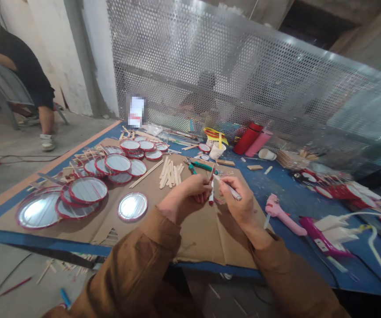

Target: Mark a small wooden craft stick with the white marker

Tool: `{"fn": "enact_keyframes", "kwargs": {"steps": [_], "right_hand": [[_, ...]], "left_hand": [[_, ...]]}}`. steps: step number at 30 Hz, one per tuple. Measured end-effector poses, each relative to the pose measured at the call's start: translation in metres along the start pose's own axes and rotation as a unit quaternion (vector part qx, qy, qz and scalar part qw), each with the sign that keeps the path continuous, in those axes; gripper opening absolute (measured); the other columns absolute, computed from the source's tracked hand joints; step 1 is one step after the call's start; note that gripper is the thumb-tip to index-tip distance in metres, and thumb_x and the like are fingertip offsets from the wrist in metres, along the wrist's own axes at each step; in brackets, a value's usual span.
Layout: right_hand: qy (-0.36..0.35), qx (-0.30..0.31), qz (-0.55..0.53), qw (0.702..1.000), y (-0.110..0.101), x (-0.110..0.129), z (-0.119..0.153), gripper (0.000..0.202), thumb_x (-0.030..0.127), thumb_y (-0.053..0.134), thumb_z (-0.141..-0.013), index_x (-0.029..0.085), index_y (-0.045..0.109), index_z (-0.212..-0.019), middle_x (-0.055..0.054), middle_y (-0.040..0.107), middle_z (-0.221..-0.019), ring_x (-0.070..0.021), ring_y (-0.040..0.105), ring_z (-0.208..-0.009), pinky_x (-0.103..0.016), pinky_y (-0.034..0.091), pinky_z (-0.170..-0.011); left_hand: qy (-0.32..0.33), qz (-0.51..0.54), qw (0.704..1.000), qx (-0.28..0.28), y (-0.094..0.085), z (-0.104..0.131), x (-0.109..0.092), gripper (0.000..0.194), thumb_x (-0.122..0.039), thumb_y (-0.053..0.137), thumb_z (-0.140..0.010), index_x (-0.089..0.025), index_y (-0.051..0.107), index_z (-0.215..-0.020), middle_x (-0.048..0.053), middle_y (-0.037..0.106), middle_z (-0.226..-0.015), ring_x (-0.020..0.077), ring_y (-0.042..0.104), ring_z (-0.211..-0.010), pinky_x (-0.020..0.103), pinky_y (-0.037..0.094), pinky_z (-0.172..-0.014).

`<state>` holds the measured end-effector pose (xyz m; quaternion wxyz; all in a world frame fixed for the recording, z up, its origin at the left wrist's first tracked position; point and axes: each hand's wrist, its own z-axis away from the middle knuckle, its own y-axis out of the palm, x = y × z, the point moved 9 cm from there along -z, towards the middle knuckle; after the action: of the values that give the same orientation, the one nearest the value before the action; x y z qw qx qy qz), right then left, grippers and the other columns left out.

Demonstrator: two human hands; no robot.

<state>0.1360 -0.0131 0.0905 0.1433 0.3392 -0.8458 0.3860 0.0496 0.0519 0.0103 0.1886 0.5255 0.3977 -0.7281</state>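
My left hand point(201, 187) is closed on a thin wooden stick point(213, 171), which looks dark red along part of its length. In my right hand point(238, 194) is a white marker pen point(232, 191), its tip close to the stick; whether they touch, I cannot tell. Just below my left fingers shows a white and dark red pen-like piece point(211, 196); whether it is held or lies on the cardboard is unclear. Beyond my hands are a bundle of plain wooden sticks point(169, 173) and green-handled pliers point(205, 165). A round red-rimmed disc point(132, 206) lies left of my left forearm.
Overlapping red-rimmed discs point(88, 191) cover the left of the cardboard point(206, 247). To the right lie a pink glue gun point(284, 215) and a purple power strip point(322, 238) with cables. Red and pink bottles point(248, 138) lie by the perforated metal panel point(223, 66). A person sits far left.
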Motion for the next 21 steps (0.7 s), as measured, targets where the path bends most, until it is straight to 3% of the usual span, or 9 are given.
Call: {"fn": "enact_keyframes", "kwargs": {"steps": [8, 21], "right_hand": [[0.003, 0.021, 0.004, 1.000, 0.0034, 0.0011, 0.0011, 0.017, 0.035, 0.051, -0.088, 0.021, 0.060, -0.083, -0.001, 0.066, -0.073, -0.0140, 0.061, -0.064, -0.025, 0.048, -0.063], [0.013, -0.008, 0.005, 1.000, -0.0022, -0.0051, 0.0011, 0.017, 0.037, 0.053, -0.088, 0.022, 0.061, -0.085, -0.002, 0.066, -0.071, -0.0177, 0.063, -0.070, -0.028, 0.048, -0.066]], "left_hand": [[0.006, -0.009, 1.000, -0.009, 0.0006, -0.0032, 0.0038, 0.028, -0.014, 0.042, -0.082, -0.014, 0.047, -0.054, -0.003, 0.047, -0.041, 0.0056, 0.042, -0.031, 0.015, 0.033, -0.035], [-0.003, -0.011, 1.000, 0.016, 0.0008, -0.0014, 0.0016, 0.030, -0.017, 0.041, -0.085, -0.014, 0.049, -0.056, -0.002, 0.049, -0.044, 0.0063, 0.042, -0.031, 0.017, 0.036, -0.036]]}}
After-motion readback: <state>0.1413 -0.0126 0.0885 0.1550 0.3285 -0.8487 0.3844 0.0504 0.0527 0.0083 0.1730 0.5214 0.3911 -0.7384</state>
